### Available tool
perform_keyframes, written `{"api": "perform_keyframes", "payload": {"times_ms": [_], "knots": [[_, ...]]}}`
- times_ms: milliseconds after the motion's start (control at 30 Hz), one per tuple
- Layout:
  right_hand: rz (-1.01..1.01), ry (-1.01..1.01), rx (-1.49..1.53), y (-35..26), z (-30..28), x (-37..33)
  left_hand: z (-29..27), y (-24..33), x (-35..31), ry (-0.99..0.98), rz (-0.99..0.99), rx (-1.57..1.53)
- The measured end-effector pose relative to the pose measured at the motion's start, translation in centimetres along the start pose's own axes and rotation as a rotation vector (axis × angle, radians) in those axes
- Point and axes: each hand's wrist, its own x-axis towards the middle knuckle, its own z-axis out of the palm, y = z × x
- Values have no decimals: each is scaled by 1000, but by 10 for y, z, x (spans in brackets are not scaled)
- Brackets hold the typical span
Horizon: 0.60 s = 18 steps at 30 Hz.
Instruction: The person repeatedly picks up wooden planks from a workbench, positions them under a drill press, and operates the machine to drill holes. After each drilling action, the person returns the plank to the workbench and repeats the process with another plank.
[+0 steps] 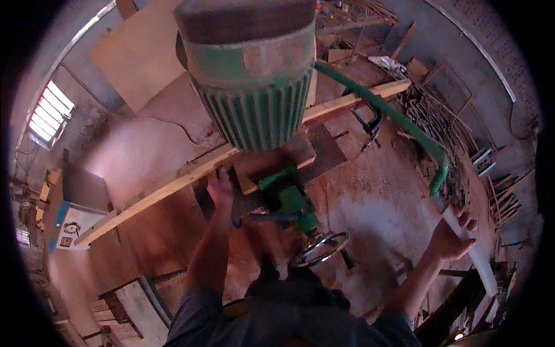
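Observation:
A long pale wooden beam (156, 189) lies across a machine, passing behind its big ribbed green motor (254, 110). My left hand (220, 188) is at the near side of the beam, left of the motor, its fingers curled; what they grip is hidden. Out to the right, my right hand (454, 238) is wrapped round a pale, straight bar (483, 266). The bar's upper end meets the bent tip of a green lever (399, 118) that reaches out from the machine; how they join is unclear. Under the motor is a wooden block (274, 162).
A shiny handwheel (319, 250) and green machine base (296, 207) stand close in front of my body. A white and blue box with a dial (72, 225) stands by the beam's left end. Scrap sticks (430, 113) pile up along the right wall. A large board (139, 55) leans at the back.

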Motion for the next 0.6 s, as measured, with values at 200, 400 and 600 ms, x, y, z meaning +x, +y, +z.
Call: {"api": "perform_keyframes", "payload": {"times_ms": [200, 400, 600], "knots": [[78, -39, -188, 4, -22, -37, 19, -29, 4, -18, 35, -183], [182, -70, -195, 14, -56, -69, 0, 4, -4, -50, -42, -144], [97, 101, -494, 2, -35, -49, 17, -45, 18, 57, 97, -4]]}}
